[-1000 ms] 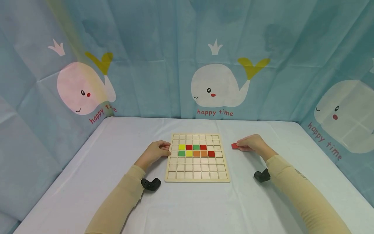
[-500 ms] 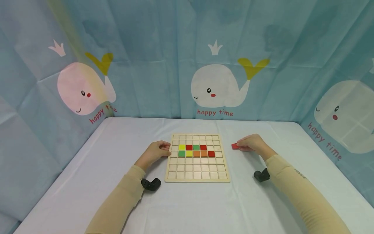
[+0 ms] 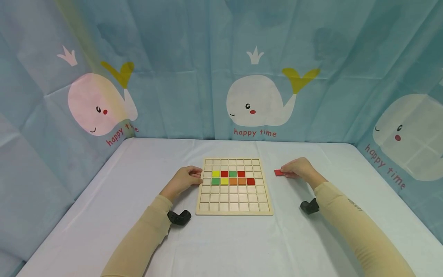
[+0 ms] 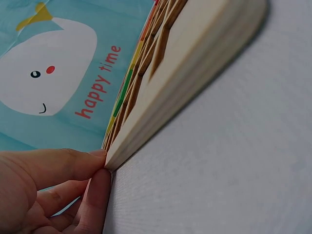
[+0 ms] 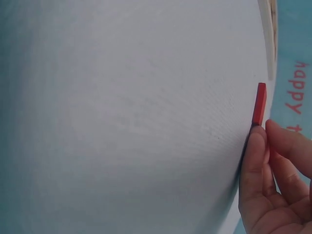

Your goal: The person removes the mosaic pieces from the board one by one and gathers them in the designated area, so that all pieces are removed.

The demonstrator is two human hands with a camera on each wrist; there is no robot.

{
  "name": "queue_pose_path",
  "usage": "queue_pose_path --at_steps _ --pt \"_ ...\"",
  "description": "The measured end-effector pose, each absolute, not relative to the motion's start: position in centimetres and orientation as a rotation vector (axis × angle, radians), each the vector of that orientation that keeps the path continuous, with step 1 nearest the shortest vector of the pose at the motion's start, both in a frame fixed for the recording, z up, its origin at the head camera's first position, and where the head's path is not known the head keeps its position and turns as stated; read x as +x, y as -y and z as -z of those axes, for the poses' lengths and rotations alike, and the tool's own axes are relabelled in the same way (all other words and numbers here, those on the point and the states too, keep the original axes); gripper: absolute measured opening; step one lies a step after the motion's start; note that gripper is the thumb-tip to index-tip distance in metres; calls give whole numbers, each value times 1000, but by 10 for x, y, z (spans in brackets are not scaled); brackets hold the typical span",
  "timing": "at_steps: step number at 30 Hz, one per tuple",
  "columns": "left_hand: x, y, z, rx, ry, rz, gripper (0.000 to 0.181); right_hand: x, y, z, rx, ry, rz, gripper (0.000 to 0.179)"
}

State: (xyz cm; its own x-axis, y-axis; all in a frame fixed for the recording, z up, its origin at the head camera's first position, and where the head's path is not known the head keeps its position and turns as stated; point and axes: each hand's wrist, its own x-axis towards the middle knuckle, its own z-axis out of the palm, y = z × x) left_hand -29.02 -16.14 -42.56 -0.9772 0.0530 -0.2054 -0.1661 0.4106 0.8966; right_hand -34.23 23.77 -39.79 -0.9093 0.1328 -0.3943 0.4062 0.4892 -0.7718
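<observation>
A square wooden grid board lies on the white table with yellow, red, green and orange square tiles in two of its rows. My left hand is at the board's left edge. In the left wrist view that hand pinches the edge between thumb and finger. To the right of the board, my right hand pinches a red tile by its right end. The right wrist view shows the tile sticking out past the fingertips, low over the tablecloth; whether it touches the cloth I cannot tell.
A white cloth covers the table. Blue curtains with printed whales stand behind it and at both sides. A black device is strapped at each wrist, the left one and the right one both just above the table.
</observation>
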Motion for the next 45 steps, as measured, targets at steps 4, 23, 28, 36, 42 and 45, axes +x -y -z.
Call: queue_pose_path --at_steps 4,23,28,36,42,45 --pt "-291 162 425 -98 -2467 -1598 45 -342 -238 398 407 -2474 1390 32" --pt "-291 165 426 -132 -2469 -1592 46 -335 -234 386 266 -2556 1448 37" --pt "-290 165 427 -125 -2464 -1593 46 -330 -229 388 204 -2539 1493 38" --pt "-287 165 427 -128 -2462 -1591 46 -330 -211 389 213 -2498 1532 38" --pt "-289 164 426 -115 -2453 -1596 46 -332 -201 387 219 -2480 1514 39" --pt "-291 163 428 -96 -2447 -1591 46 -330 -198 386 244 -2486 1480 38"
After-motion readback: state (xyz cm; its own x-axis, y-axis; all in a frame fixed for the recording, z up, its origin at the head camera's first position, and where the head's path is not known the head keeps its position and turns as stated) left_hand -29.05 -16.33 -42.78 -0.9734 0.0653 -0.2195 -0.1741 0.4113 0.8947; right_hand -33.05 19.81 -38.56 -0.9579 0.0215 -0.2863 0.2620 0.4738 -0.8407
